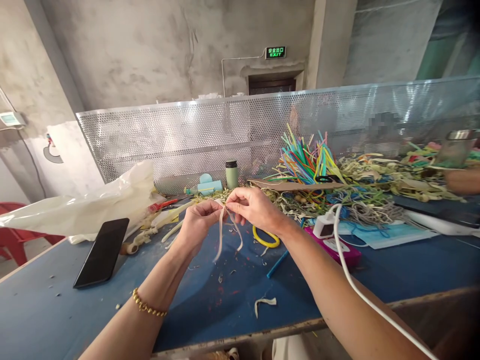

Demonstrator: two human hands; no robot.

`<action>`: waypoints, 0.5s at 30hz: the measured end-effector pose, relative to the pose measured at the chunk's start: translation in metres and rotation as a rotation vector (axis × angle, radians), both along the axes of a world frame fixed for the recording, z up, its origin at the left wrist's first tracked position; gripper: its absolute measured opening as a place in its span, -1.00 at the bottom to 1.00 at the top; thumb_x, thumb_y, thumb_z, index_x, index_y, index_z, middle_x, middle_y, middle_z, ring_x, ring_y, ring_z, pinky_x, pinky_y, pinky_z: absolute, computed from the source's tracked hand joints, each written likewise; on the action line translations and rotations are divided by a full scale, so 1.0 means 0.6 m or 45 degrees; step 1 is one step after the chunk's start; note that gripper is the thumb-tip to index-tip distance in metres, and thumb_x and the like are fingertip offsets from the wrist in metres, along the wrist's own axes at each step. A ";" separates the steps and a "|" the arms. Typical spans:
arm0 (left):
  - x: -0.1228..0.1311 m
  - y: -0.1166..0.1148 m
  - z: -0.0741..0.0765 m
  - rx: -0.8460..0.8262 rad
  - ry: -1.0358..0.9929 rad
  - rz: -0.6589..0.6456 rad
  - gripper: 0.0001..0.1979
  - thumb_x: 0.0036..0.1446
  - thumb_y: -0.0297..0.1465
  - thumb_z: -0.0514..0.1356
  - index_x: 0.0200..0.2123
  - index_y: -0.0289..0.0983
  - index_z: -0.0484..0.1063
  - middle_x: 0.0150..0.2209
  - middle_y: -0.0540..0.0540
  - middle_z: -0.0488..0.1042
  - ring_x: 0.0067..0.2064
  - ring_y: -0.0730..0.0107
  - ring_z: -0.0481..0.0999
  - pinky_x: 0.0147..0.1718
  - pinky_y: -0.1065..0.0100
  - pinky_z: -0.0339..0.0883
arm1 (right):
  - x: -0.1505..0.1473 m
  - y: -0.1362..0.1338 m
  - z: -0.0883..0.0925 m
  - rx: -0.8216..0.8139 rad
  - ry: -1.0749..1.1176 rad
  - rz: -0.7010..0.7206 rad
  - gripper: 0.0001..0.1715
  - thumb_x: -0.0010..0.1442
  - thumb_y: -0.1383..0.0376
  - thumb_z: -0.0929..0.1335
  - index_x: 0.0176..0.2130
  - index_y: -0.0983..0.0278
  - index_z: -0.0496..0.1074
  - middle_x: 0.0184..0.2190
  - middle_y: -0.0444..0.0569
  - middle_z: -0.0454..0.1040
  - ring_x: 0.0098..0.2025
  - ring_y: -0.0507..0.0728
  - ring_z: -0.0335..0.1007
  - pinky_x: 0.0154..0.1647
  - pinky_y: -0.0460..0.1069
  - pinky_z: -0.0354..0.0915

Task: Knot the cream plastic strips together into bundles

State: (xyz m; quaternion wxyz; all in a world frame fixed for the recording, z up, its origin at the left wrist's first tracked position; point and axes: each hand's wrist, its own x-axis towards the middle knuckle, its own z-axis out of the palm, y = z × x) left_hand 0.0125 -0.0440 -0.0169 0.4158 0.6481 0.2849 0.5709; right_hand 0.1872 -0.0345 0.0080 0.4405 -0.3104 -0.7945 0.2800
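My left hand (pixel 200 220) and my right hand (pixel 251 207) meet above the middle of the blue table (pixel 180 305). Thumb and fingers of both hands pinch a thin, pale strip (pixel 221 232), its two loose ends hanging down below the fingers. Where the strip is gripped, the fingers partly cover it, so I cannot tell whether it is knotted there. A yellow ring (pixel 276 243) lies just behind my right wrist. Closer to the front edge rests a short pale scrap (pixel 264 302).
A black phone (pixel 102 254) lies left, near a plastic bag (pixel 93 205). A green bottle (pixel 231 175) stands behind my hands. Right are colourful strips (pixel 307 157), a magenta box (pixel 347 252) with a white cable (pixel 352 285), a blue mask (pixel 390 234) and another person's blurred hand (pixel 463 181).
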 end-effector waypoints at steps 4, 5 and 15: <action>0.002 0.000 -0.001 -0.002 -0.006 0.008 -0.80 -0.03 -0.32 0.38 -0.53 -0.33 0.52 -0.51 -0.04 0.49 -0.42 0.43 0.41 -0.35 0.38 0.23 | -0.001 0.006 -0.003 0.016 0.003 0.019 -0.85 0.22 0.30 0.33 -0.39 0.29 0.38 -0.59 -0.14 0.40 -0.58 0.00 0.35 -0.61 -0.11 0.24; 0.002 0.000 -0.001 -0.005 -0.014 0.017 -0.80 -0.04 -0.31 0.38 -0.53 -0.33 0.52 -0.51 -0.04 0.49 -0.42 0.43 0.42 -0.34 0.38 0.24 | -0.001 0.008 -0.003 0.033 0.001 -0.004 -0.86 0.22 0.29 0.33 -0.38 0.29 0.39 -0.57 -0.13 0.41 -0.57 0.00 0.34 -0.60 -0.10 0.23; 0.004 0.008 -0.006 0.073 -0.171 0.238 -0.84 -0.06 -0.37 0.36 -0.48 -0.33 0.49 -0.49 0.00 0.46 -0.41 0.47 0.36 -0.37 0.40 0.21 | -0.021 -0.014 -0.001 0.459 -0.169 -0.290 -0.58 0.24 0.18 0.36 -0.58 0.30 0.38 -0.59 -0.13 0.32 -0.51 0.00 0.16 -0.46 -0.03 0.06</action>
